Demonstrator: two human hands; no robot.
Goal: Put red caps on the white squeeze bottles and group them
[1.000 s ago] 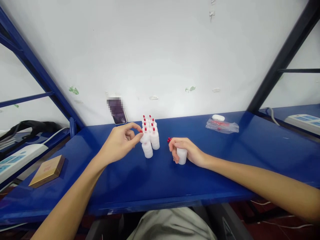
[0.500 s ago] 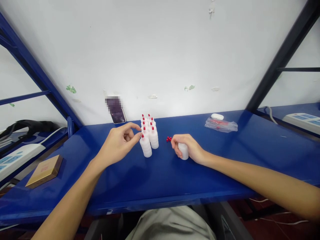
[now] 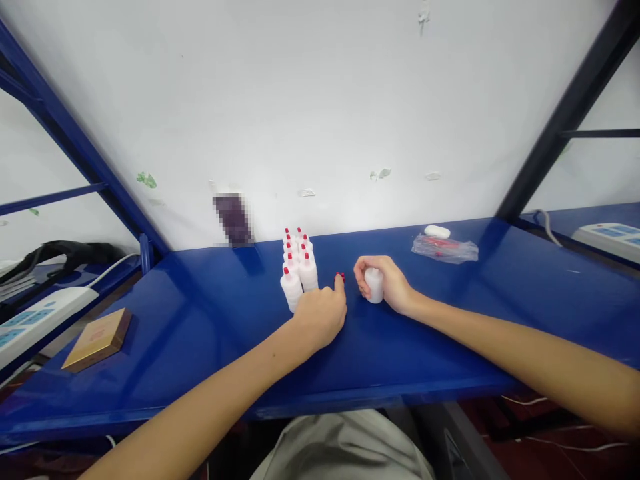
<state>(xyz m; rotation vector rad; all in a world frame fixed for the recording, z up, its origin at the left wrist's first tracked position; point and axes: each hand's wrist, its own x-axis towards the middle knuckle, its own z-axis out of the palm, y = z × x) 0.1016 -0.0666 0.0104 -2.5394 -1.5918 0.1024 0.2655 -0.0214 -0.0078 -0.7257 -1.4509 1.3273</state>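
Note:
My right hand [image 3: 383, 280] is closed around a white plastic bottle [image 3: 375, 293], which stands upright at the table's middle. Its top is partly covered by my fingers. To the left, my left hand [image 3: 323, 312] has its index finger stretched to a small group of red caps [image 3: 341, 275]. The other fingers are curled in and the thumb is hidden, so whether a cap is pinched does not show. Behind the left hand, several white bottles with red pointed tips [image 3: 291, 285] stand close together in two rows; the hand covers part of the front ones.
The blue table [image 3: 215, 353] meets a white wall. A phone-like object [image 3: 233, 220], blurred, leans on the wall. A gold box [image 3: 97, 340] lies at the left. Toward the back right are a clear plastic bag with red pieces [image 3: 445, 249] and a white oval case [image 3: 437, 232].
My left hand has moved right from the front capped bottle to the red caps, its index finger now extended. My right hand, still around its bottle, has shifted slightly back and right.

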